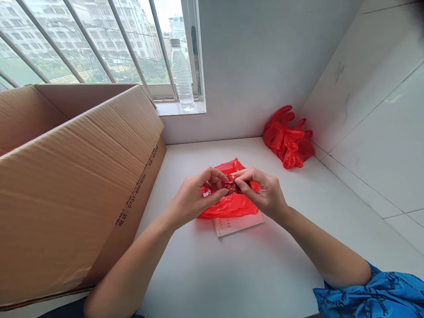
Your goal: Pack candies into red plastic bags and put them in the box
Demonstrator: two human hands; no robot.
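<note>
My left hand [208, 187] and my right hand [261, 190] meet above a red plastic bag [232, 207]. Between them is a small wrapped candy [232, 187], dark red with gold print. Thumb and fingers of each hand pinch one end of its wrapper. The red bag lies spread out right below, its middle partly hidden by the hands. Under the bag's near edge a white booklet [238, 224] with printed characters sticks out on the white table [212, 274].
A large open cardboard box [76, 176] stands close along the left. At the back right, against the wall, sits a bunched red plastic bag [286, 139]. A clear water bottle [182, 77] stands on the window sill [198, 107]. Tiled wall [380, 132] bounds the right.
</note>
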